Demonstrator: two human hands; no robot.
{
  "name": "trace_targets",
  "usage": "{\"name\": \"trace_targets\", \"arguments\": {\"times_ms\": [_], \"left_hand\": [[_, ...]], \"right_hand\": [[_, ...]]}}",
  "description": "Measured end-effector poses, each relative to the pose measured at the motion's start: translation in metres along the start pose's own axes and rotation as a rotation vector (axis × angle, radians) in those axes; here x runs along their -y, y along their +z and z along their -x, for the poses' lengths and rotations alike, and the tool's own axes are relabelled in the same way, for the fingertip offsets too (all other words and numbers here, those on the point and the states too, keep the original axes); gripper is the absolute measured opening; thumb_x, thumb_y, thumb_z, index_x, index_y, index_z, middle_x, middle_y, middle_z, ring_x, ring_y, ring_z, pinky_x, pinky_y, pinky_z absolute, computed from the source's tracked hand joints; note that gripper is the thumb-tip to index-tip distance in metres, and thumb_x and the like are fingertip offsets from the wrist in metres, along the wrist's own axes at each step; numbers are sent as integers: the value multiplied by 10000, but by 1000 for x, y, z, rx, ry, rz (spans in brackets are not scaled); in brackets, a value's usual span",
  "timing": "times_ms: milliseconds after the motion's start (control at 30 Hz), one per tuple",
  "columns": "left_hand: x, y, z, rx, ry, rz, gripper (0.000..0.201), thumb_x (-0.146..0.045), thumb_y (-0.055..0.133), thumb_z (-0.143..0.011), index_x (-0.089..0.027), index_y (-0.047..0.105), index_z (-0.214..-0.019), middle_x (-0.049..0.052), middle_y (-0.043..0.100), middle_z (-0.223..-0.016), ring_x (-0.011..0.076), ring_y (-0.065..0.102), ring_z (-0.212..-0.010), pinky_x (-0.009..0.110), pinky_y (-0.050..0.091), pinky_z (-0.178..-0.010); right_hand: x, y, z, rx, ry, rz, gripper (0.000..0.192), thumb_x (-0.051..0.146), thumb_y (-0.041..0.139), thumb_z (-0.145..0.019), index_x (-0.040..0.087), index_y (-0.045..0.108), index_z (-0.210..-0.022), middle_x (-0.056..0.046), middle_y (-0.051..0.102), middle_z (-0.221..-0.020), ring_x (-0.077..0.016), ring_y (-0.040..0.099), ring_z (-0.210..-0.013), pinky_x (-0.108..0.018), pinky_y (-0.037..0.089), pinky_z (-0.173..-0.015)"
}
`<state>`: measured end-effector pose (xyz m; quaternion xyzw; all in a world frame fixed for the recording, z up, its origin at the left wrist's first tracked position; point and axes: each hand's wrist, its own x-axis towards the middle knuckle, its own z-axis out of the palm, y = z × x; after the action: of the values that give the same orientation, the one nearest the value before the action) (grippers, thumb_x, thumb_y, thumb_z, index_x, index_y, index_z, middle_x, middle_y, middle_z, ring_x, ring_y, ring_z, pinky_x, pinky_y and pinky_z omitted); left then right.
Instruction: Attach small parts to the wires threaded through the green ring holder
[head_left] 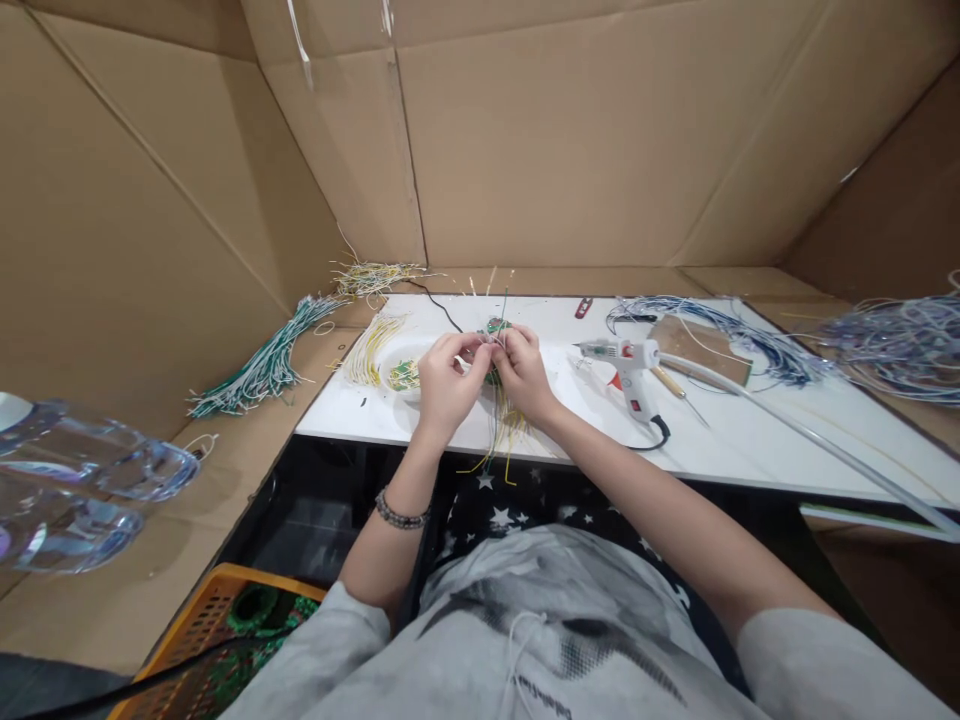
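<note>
My left hand [444,385] and my right hand [523,375] meet over the near edge of a white board [720,430]. Both pinch a small green part with thin wires [493,326] between the fingertips. A bunch of yellow wires [501,432] hangs down from the hands past the board's edge. A beaded bracelet [400,515] sits on my left wrist. Just left of the hands is a small white bowl [401,373] with green and yellow bits in it.
A white glue gun [628,365] lies right of my hands, a brown board [697,345] behind it. Yellow wires [369,345], green-white wires [262,365] and blue-white wire bundles [892,345] lie around. Cardboard walls surround the board. An orange crate [202,625] stands at lower left.
</note>
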<state>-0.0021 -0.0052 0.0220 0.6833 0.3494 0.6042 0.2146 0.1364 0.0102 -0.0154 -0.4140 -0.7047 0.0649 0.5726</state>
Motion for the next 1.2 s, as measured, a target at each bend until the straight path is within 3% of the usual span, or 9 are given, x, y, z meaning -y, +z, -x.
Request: {"name": "trace_targets", "arguments": {"times_ms": [100, 200, 267, 433, 600, 800, 900, 1067, 1200], "left_hand": [[2, 3, 1, -10, -60, 64, 66, -273, 754, -808, -210, 749, -824, 51, 745, -790, 170, 644, -654, 284, 489, -601], [4, -6, -1, 6, -69, 20, 39, -233, 705, -820, -215, 738, -829, 36, 747, -783, 156, 626, -607, 275, 491, -587], [4, -17, -2, 101, -57, -93, 81, -182, 653, -829, -224, 722, -829, 10, 729, -748, 140, 580, -538, 275, 472, -565], [10, -33, 0, 508, 44, -314, 230, -25, 632, -733, -251, 648, -694, -25, 655, -646, 166, 571, -515, 288, 462, -558], [14, -28, 4, 581, 142, -247, 216, -76, 734, -728, -279, 662, -726, -43, 640, -667, 162, 568, -497, 289, 503, -573], [12, -22, -2, 677, 152, -83, 157, -168, 787, -763, -285, 724, -679, 12, 700, -711, 214, 666, -646, 328, 529, -656], [11, -19, -6, 589, 74, 50, 126, -297, 863, -756, -284, 751, -700, 26, 725, -709, 236, 675, -662, 371, 549, -671], [16, -1, 1, 52, -66, 220, 286, -479, 840, -817, -209, 753, -778, 36, 710, -727, 167, 631, -587, 358, 551, -583], [21, 13, 6, -147, -120, 285, 323, -489, 809, -843, -174, 740, -837, 82, 742, -897, 147, 667, -616, 310, 543, -507]], "right_hand": [[0, 0, 0, -9, -4, -10, 313, 353, 439, -1065, 278, 473, -762, -16, 598, -740, -247, 613, -848, -545, 477, -1068], [4, -2, -1, -2, -28, -43, 319, 334, 431, -1061, 271, 477, -751, -6, 603, -714, -232, 614, -814, -550, 455, -1090], [7, -3, -1, 7, -27, -46, 324, 321, 422, -1060, 268, 481, -746, -2, 612, -707, -223, 618, -803, -541, 441, -1106], [9, -4, -2, 17, -22, -48, 340, 326, 388, -1065, 271, 474, -741, -17, 624, -720, -226, 617, -810, -556, 430, -1129], [9, -5, -2, -12, -1, -49, 344, 374, 407, -1059, 277, 480, -737, -35, 629, -746, -253, 615, -858, -575, 462, -1083], [12, -8, -2, -41, 9, -44, 323, 369, 412, -1059, 268, 482, -761, -48, 651, -799, -247, 614, -894, -488, 487, -998], [11, -9, -3, -35, 39, -43, 312, 366, 417, -1057, 259, 491, -773, -62, 678, -856, -244, 620, -958, -445, 477, -991], [7, -8, -3, -38, 49, -61, 246, 362, 471, -1044, 252, 542, -836, -69, 704, -922, -244, 640, -979, -416, 487, -964], [5, -8, -3, -50, 19, -55, 259, 360, 490, -1049, 259, 548, -817, -54, 692, -883, -240, 653, -941, -413, 507, -933]]}}
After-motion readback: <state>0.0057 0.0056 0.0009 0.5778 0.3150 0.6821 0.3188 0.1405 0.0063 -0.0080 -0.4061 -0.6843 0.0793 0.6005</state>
